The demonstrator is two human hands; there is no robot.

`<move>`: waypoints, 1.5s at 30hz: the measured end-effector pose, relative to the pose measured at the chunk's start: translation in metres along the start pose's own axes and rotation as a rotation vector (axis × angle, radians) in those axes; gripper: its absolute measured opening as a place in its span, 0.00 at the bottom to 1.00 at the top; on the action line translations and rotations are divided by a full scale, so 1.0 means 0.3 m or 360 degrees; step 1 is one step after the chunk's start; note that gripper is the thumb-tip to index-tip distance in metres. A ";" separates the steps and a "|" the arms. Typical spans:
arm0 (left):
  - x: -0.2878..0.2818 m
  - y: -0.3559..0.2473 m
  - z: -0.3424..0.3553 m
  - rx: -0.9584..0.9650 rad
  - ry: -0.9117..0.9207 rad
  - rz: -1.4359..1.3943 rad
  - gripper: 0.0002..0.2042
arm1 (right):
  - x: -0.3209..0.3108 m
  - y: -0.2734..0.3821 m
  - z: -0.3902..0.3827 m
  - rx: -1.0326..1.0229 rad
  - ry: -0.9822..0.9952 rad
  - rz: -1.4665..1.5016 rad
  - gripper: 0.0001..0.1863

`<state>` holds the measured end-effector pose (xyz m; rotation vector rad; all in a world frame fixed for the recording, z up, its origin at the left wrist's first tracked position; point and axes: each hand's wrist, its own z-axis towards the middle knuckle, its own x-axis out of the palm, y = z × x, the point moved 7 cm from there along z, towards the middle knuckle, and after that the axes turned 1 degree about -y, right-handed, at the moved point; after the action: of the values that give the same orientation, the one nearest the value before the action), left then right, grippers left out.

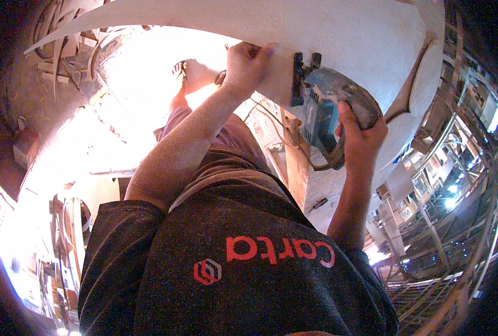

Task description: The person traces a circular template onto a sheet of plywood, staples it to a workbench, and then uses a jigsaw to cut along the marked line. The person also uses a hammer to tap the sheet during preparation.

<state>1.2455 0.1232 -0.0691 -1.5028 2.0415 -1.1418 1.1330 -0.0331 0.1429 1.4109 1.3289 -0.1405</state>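
Observation:
A blue, dusty jigsaw rests with its base plate at the near edge of a large pale wooden board. My right hand is wrapped round the rear of its body, with the thumb on the near side. The blade is hidden from this view. To the left of the saw, my left hand grips the board's near edge, thumb on top and fingers curled, partly hidden. A dark cord loops down from the jigsaw and back to the left below the board.
A wooden post or leg stands below the board, near my body. Thin curved offcuts lie on the floor at the far left. Rounded pale panels sit at the right. Strong sunlight washes out the floor around my foot.

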 end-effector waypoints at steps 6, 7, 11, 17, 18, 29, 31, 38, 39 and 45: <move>-0.005 -0.005 -0.007 0.0014 -0.0043 -0.0022 0.18 | 0.006 0.002 0.002 0.0008 -0.0011 -0.0012 0.20; -0.008 -0.008 -0.008 0.0081 -0.0087 -0.0004 0.21 | 0.007 0.006 0.001 0.0015 -0.0006 -0.0013 0.20; -0.014 -0.025 -0.017 0.0127 -0.0114 0.0067 0.23 | 0.008 0.014 0.001 0.0037 -0.0029 0.0021 0.19; -0.009 0.004 0.000 0.0102 -0.0084 0.0149 0.23 | 0.005 0.014 0.007 0.0077 -0.0053 0.0004 0.19; -0.006 0.016 0.003 0.0106 -0.0080 0.0072 0.22 | 0.007 0.019 0.008 0.0067 -0.0056 0.0014 0.19; -0.001 0.003 0.002 0.0133 -0.0058 -0.0016 0.19 | 0.016 0.041 0.029 0.0106 -0.0077 0.0063 0.18; 0.001 0.027 0.011 0.0136 -0.0070 -0.0022 0.19 | 0.017 0.048 0.032 0.0102 -0.0082 0.0054 0.18; -0.004 0.009 0.007 0.0036 0.0021 0.0131 0.18 | 0.022 0.049 0.039 0.0111 -0.0114 0.0080 0.16; -0.002 0.013 0.009 0.0069 0.0009 0.0064 0.18 | 0.023 0.054 0.040 0.0104 -0.0108 0.0086 0.16; 0.005 0.029 0.026 0.0099 -0.0035 -0.0019 0.18 | 0.031 0.071 0.051 0.0131 -0.0158 0.0059 0.12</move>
<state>1.2449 0.1196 -0.0802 -1.4929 1.9669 -1.1770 1.1607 -0.0332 0.1438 1.4782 1.2268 -0.2399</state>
